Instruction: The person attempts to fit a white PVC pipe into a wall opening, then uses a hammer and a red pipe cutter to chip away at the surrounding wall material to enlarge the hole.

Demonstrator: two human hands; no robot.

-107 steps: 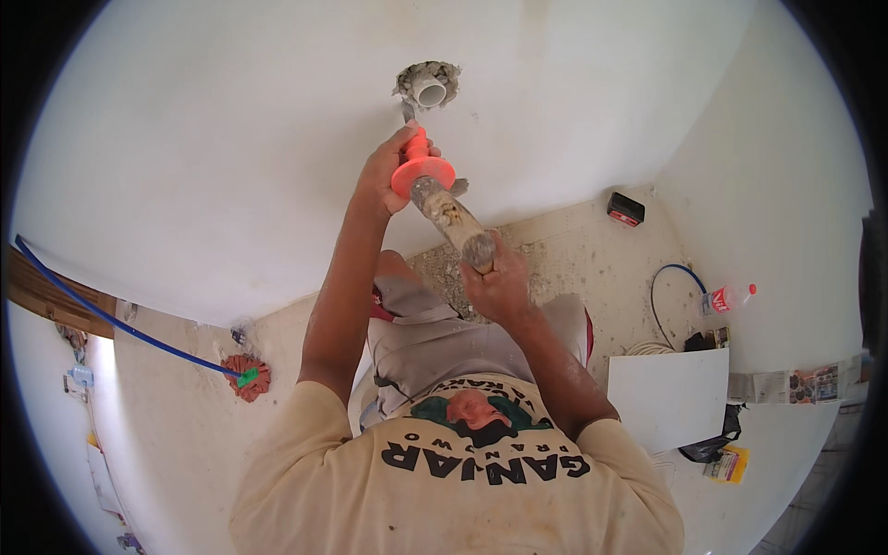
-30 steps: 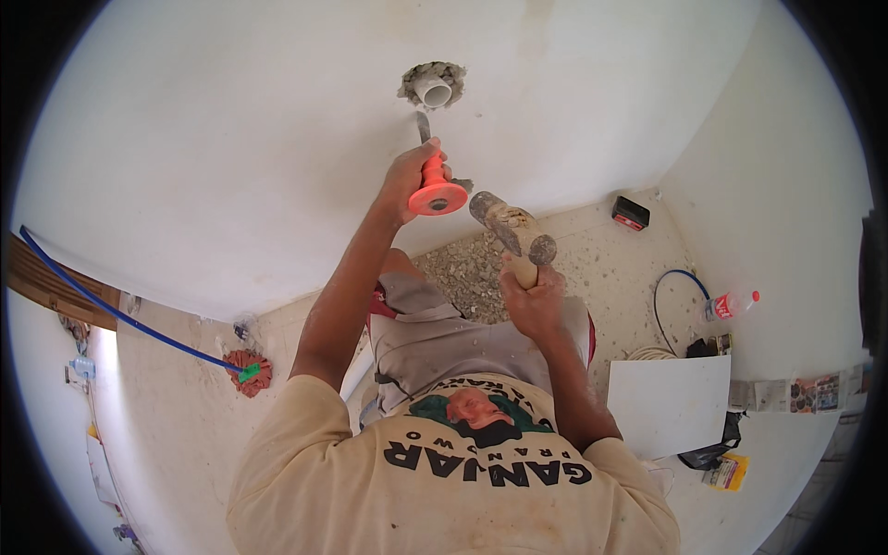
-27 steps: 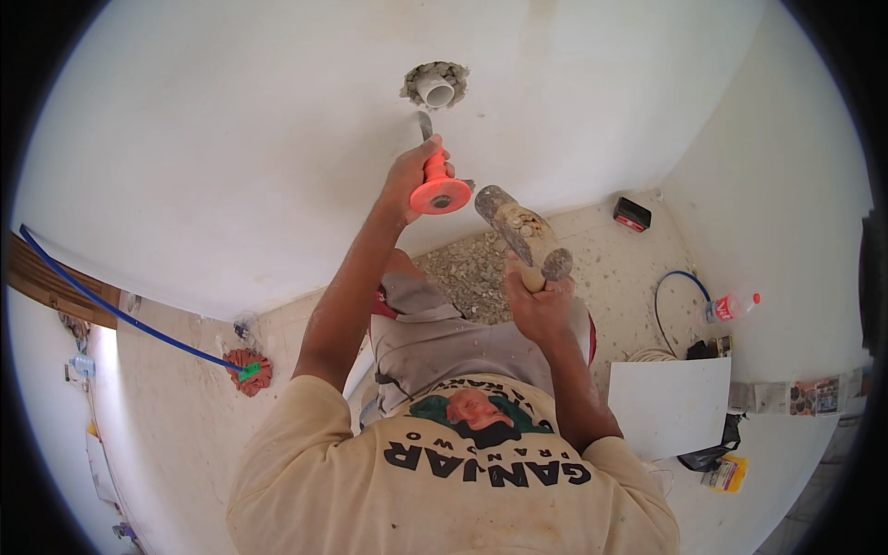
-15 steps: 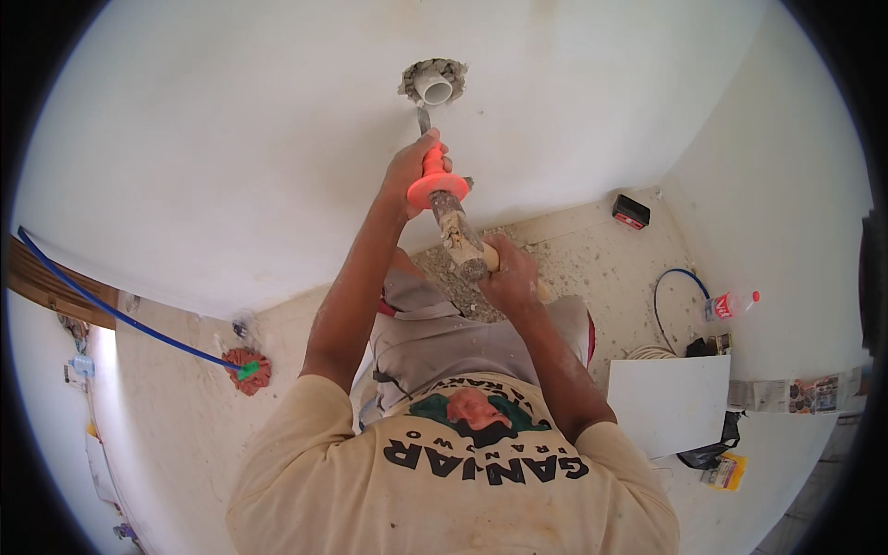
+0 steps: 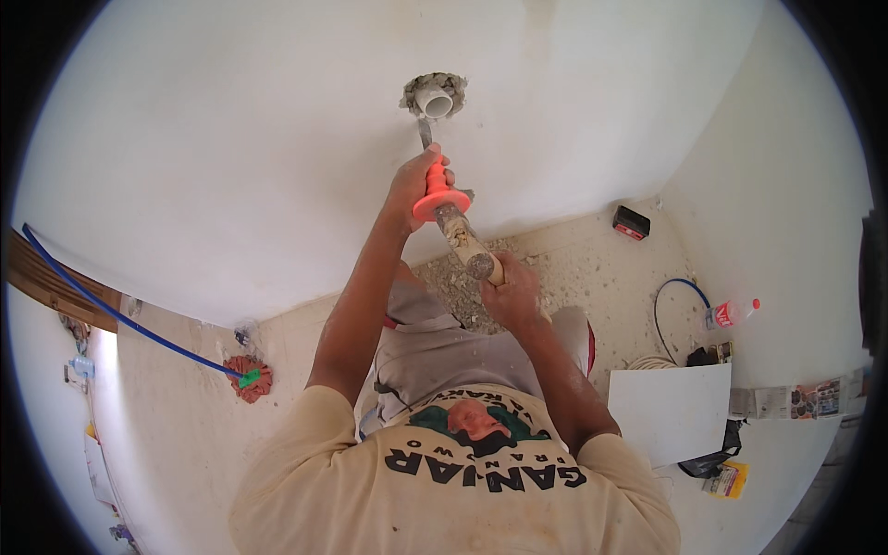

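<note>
My left hand (image 5: 413, 190) is wrapped around the orange grip of a chisel (image 5: 437, 181), just above its round hand guard. The chisel's grey blade points up at the lower edge of a rough hole in the wall (image 5: 456, 83). A white pipe end (image 5: 435, 102) sticks out of that hole, with broken masonry around it. In my right hand (image 5: 514, 290) is a hammer (image 5: 465, 242), gripped by its pale wooden handle close to the head. The worn hammer head is at the chisel's struck end, which it covers, so I cannot tell whether they touch.
Rubble (image 5: 467, 301) lies on the floor beneath my hands. At right are a black-and-red box (image 5: 631, 223), a plastic bottle (image 5: 732, 313), a white board (image 5: 668, 412) and a black bag (image 5: 720, 450). A blue hose (image 5: 129, 321) runs to a reddish cloth (image 5: 248, 381) at left.
The whole scene sits slightly lower in the view now. Both hands keep their grips, and the hammer head is still at the chisel's end.
</note>
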